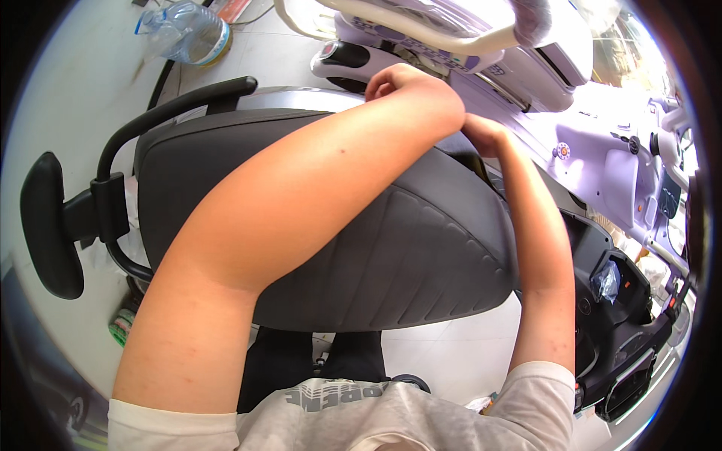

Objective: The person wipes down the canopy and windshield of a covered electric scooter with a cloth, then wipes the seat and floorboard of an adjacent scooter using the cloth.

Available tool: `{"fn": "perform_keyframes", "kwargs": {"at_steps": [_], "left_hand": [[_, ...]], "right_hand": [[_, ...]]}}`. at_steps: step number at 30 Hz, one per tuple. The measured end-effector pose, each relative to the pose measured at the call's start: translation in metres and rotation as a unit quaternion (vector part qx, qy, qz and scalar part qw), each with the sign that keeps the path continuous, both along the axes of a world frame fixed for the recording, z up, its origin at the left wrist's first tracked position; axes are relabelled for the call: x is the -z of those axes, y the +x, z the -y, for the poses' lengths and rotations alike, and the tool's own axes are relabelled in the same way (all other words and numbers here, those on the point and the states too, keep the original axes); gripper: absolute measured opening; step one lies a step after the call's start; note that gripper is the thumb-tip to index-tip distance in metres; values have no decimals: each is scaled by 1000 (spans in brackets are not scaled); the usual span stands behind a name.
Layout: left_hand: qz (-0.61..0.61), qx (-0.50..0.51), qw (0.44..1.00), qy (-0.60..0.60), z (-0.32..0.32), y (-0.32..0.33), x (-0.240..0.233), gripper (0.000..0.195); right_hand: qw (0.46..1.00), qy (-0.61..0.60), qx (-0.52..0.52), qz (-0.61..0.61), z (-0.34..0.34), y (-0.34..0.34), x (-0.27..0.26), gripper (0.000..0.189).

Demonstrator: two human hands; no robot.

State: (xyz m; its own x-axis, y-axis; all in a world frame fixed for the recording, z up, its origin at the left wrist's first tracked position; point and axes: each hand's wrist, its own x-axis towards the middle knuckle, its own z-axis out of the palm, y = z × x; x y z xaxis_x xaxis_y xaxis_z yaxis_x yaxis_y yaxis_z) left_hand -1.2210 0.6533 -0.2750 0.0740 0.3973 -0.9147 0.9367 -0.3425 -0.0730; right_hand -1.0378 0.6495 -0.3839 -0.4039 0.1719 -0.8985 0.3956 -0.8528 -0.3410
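Both arms reach across the padded black seat point(361, 270) of a scooter that stands before me. My left hand point(414, 87) is at the seat's far side, its fingers curled downward beyond the edge. What those fingers touch is hidden. Close behind the left wrist is my right hand point(482, 134), mostly covered by the left arm. Its fingers cannot be seen. A strip of glossy silver body panel point(304, 98) shows under the far edge of the seat, left of the left hand.
A black grab rail point(169, 115) and backrest pad point(48, 225) stick out at the left. Lavender scooters point(592, 152) stand close beyond the seat. The black front compartment point(620, 282) lies right. A plastic bottle point(192, 36) with yellowish liquid stands on the floor, far left.
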Motion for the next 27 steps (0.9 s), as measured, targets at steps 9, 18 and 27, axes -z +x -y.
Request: {"fn": "perform_keyframes", "kwargs": {"at_steps": [9,18,27], "left_hand": [[31,-8,999,-36,-2,5,15,33],[53,-7,998,-31,4,-1,13,31],[92,-11,995,39,-1,-8,9,28]], "right_hand": [[980,137,-36,139,20,25,28,36],[972,164,-165,-28,-15,-125,-27,18],[922,381,-59,-43,23,-129,-96,5]]}}
